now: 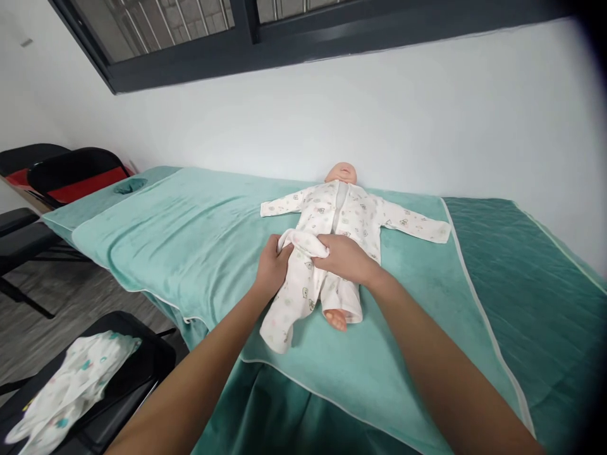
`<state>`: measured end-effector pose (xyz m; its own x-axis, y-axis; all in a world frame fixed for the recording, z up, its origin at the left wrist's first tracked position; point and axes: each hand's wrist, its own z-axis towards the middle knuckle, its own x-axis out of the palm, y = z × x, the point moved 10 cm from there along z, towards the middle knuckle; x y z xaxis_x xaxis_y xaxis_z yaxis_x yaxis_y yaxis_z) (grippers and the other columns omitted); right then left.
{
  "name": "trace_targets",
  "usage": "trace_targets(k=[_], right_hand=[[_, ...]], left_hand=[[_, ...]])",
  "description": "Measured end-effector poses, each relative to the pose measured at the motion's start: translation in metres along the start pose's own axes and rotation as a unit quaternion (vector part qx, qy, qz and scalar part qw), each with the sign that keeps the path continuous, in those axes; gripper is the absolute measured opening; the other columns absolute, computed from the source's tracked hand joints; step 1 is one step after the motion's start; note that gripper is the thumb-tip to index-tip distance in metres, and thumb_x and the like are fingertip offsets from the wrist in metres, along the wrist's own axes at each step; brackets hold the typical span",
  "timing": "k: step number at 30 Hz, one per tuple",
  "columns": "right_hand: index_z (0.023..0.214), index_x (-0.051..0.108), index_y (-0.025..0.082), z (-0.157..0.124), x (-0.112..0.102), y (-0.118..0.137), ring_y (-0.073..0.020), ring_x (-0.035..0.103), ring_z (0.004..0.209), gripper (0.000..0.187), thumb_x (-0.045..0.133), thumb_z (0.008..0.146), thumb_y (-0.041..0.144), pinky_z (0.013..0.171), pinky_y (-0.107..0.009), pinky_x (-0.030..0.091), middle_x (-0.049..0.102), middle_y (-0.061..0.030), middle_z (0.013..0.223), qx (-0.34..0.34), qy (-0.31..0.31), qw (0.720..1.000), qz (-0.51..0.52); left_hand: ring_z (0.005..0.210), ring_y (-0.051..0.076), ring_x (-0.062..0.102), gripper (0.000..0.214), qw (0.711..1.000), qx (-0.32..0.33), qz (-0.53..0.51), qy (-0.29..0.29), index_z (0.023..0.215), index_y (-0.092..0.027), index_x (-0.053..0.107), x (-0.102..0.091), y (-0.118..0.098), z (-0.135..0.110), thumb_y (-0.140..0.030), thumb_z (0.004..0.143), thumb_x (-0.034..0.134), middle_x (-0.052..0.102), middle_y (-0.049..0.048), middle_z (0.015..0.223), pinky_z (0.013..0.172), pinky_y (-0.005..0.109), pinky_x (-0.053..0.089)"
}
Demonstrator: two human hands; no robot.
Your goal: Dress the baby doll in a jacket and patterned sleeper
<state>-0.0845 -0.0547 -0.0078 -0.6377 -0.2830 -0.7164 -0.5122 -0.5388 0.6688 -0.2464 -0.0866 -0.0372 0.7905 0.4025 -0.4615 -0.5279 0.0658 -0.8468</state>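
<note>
A baby doll (pixel 342 172) lies on its back, dressed in a white printed baby outfit (pixel 363 218) with both sleeves spread wide. The front of the outfit is parted in a narrow gap down the chest. My left hand (pixel 274 265) and my right hand (pixel 345 258) both grip a bunched, rolled fold of the fabric around the doll's waist. One bare foot (pixel 336 319) shows at the end of the trouser leg on the right. The left-hand trouser leg (pixel 279 325) lies loose, with no foot visible at its end.
Under the doll is a light green cloth (pixel 199 215) over a long padded table with darker green covering (pixel 512 265). A chair (pixel 142 328) at lower left holds a folded white patterned garment (pixel 85 379). Black and red chairs (pixel 78 177) stand at far left; a wall (pixel 403 120) runs behind.
</note>
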Motion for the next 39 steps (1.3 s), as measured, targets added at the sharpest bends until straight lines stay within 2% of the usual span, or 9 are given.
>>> trace_targets(k=[9, 12, 16, 19, 22, 24, 30, 34, 39], right_hand=[[0.080, 0.048, 0.022, 0.002, -0.024, -0.022, -0.0202, 0.055, 0.082, 0.007, 0.051, 0.084, 0.027, 0.071, -0.030, 0.039, 0.059, -0.0025, 0.086, 0.028, -0.178, 0.983, 0.012], [0.093, 0.055, 0.022, 0.002, -0.016, -0.023, -0.0207, 0.059, 0.083, 0.015, 0.053, 0.087, 0.036, 0.070, -0.030, 0.040, 0.065, -0.0026, 0.091, 0.054, -0.114, 0.991, 0.034], [0.107, 0.060, 0.026, 0.000, 0.002, -0.008, -0.0224, 0.062, 0.087, 0.041, 0.073, 0.073, 0.045, 0.068, -0.029, 0.040, 0.069, -0.0010, 0.100, 0.024, 0.033, 0.999, 0.028], [0.106, 0.062, 0.028, -0.004, 0.007, 0.000, -0.0226, 0.062, 0.086, 0.043, 0.077, 0.068, 0.041, 0.067, -0.028, 0.040, 0.070, 0.0015, 0.100, 0.003, 0.073, 0.997, 0.018], [0.091, 0.061, 0.027, -0.004, 0.006, 0.000, -0.0192, 0.061, 0.081, 0.017, 0.063, 0.075, 0.027, 0.065, -0.027, 0.039, 0.069, 0.0039, 0.091, 0.002, 0.055, 0.998, 0.024], [0.081, 0.056, 0.024, -0.002, 0.002, -0.004, -0.0174, 0.059, 0.074, 0.008, 0.056, 0.075, 0.020, 0.062, -0.027, 0.036, 0.066, 0.0042, 0.081, 0.010, 0.019, 1.000, 0.015], [0.078, 0.049, 0.024, 0.002, -0.010, -0.016, -0.0186, 0.055, 0.073, 0.004, 0.052, 0.076, 0.023, 0.063, -0.027, 0.034, 0.061, 0.0033, 0.076, 0.037, -0.077, 0.996, 0.016], [0.077, 0.047, 0.024, 0.001, -0.011, -0.016, -0.0188, 0.055, 0.073, 0.004, 0.051, 0.076, 0.023, 0.063, -0.027, 0.034, 0.060, 0.0029, 0.076, 0.038, -0.081, 0.995, 0.032], [0.077, 0.048, 0.023, 0.000, -0.016, -0.020, -0.0183, 0.054, 0.074, 0.004, 0.050, 0.076, 0.020, 0.066, -0.028, 0.035, 0.058, 0.0030, 0.076, 0.045, -0.109, 0.991, 0.060]], left_hand=[[0.081, 0.019, 0.057, 0.020, 0.995, 0.066, 0.076, 0.012, 0.089, -0.022, 0.051, 0.020, -0.018, 0.036, -0.042, 0.091, 0.051, 0.063, 0.0000, 0.085, 0.071, 0.030, 0.038], [0.080, 0.018, 0.057, 0.020, 0.999, 0.029, 0.041, 0.002, 0.088, -0.022, 0.052, 0.022, -0.006, 0.032, -0.042, 0.090, 0.052, 0.063, -0.0016, 0.082, 0.071, 0.029, 0.040], [0.080, 0.015, 0.057, 0.019, 1.000, -0.011, -0.011, -0.014, 0.091, -0.022, 0.056, 0.018, 0.007, 0.018, -0.040, 0.086, 0.057, 0.063, -0.0022, 0.086, 0.073, 0.027, 0.044], [0.078, 0.014, 0.057, 0.025, 0.997, -0.041, -0.033, -0.060, 0.098, -0.022, 0.056, 0.003, 0.015, 0.000, -0.043, 0.084, 0.061, 0.063, -0.0013, 0.093, 0.071, 0.026, 0.045], [0.077, 0.014, 0.056, 0.026, 0.990, -0.062, -0.039, -0.118, 0.093, -0.022, 0.054, -0.018, 0.024, -0.028, -0.045, 0.084, 0.063, 0.060, -0.0014, 0.089, 0.072, 0.026, 0.045], [0.073, 0.013, 0.053, 0.026, 0.991, -0.066, -0.037, -0.109, 0.088, -0.022, 0.053, -0.023, 0.028, -0.047, -0.047, 0.086, 0.061, 0.057, -0.0024, 0.080, 0.069, 0.026, 0.043], [0.070, 0.014, 0.050, 0.032, 0.992, 0.043, 0.064, 0.097, 0.070, -0.020, 0.053, 0.006, 0.012, -0.078, -0.043, 0.093, 0.053, 0.054, -0.0036, 0.067, 0.081, 0.032, 0.037], [0.066, 0.013, 0.047, 0.038, 0.989, 0.068, 0.086, 0.102, 0.067, -0.020, 0.048, 0.010, 0.006, -0.070, -0.041, 0.098, 0.043, 0.051, -0.0033, 0.064, 0.075, 0.031, 0.036], [0.064, 0.014, 0.046, 0.036, 0.990, 0.086, 0.112, 0.021, 0.072, -0.021, 0.048, 0.001, -0.001, -0.043, -0.044, 0.098, 0.043, 0.052, -0.0017, 0.067, 0.062, 0.028, 0.033]])
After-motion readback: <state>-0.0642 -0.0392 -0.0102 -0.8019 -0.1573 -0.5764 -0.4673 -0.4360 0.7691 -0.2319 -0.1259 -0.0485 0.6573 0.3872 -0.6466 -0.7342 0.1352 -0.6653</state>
